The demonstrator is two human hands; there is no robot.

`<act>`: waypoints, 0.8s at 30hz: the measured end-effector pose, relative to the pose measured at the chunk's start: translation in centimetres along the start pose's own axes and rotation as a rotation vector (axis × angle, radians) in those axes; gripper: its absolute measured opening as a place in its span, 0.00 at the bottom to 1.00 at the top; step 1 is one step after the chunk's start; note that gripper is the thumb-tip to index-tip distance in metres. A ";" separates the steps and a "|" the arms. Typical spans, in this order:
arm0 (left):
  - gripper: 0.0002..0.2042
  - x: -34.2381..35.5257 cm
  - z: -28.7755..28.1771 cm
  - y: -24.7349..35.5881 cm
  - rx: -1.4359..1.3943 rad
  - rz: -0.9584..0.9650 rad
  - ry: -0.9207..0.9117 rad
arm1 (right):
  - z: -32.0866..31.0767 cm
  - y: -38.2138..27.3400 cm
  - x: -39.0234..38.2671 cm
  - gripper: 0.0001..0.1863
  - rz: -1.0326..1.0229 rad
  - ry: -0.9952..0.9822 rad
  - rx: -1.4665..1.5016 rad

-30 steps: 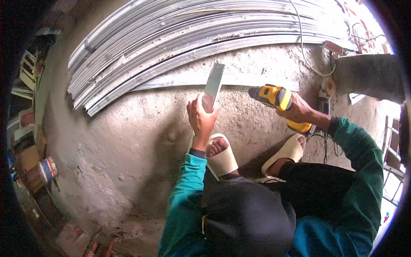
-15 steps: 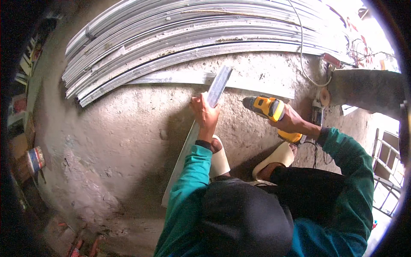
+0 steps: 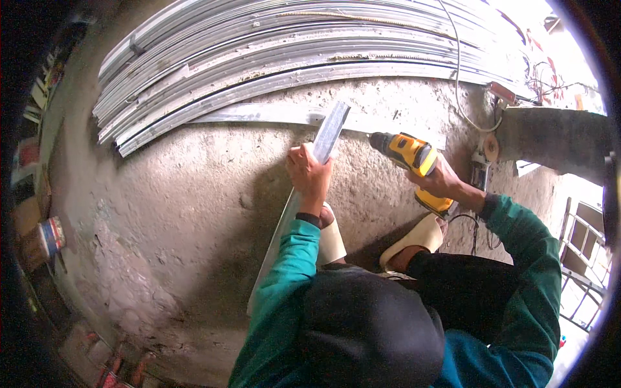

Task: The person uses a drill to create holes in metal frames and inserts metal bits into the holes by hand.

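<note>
My left hand point(image 3: 310, 176) is closed around a silver metal profile point(image 3: 332, 129). The profile slants upward from beside my left forearm, and its far end lies over a flat metal strip point(image 3: 265, 114) on the ground. In my right hand point(image 3: 442, 179) is a yellow and black cordless drill point(image 3: 407, 152), gripped by its handle. The drill's nose points left and slightly away from me, to the right of the profile and apart from it. My palm and fingers hide most of the drill handle.
A long stack of metal profiles point(image 3: 278, 55) spans the far side, with a pale cable point(image 3: 458, 77) across its right part. An angle grinder point(image 3: 480, 165) lies right of the drill, near a dark cylinder point(image 3: 553, 139). A round tub point(image 3: 52, 237) stands at far left.
The drill has turned slightly in my right hand, its nose now higher and pointing more away from me. My left hand keeps its hold on the metal profile, almost unmoved.
</note>
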State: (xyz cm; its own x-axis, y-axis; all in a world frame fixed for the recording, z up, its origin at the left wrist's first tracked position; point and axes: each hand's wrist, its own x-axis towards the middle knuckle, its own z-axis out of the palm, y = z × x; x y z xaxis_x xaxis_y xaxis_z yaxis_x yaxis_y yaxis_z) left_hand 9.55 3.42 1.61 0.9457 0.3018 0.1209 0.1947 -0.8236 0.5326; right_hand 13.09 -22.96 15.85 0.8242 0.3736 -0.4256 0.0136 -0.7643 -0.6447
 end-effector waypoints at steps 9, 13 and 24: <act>0.30 -0.3 0.6 -0.1 0.135 0.070 0.040 | 0.0 -1.0 6.1 0.26 -0.033 -0.007 0.231; 0.28 -0.1 0.3 -0.1 0.057 0.038 -0.018 | -0.4 -1.5 7.8 0.24 -0.069 -0.033 0.262; 0.28 -0.5 -0.7 0.4 0.094 0.034 0.010 | -1.1 -3.9 7.6 0.26 0.222 0.000 -0.004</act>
State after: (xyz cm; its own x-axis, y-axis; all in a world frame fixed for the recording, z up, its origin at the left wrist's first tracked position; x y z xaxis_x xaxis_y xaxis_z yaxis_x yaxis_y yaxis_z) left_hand 9.00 3.28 2.32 0.9496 0.2774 0.1461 0.1867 -0.8746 0.4474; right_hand 19.90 -17.75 15.79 0.8074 0.1961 -0.5564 -0.1658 -0.8297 -0.5330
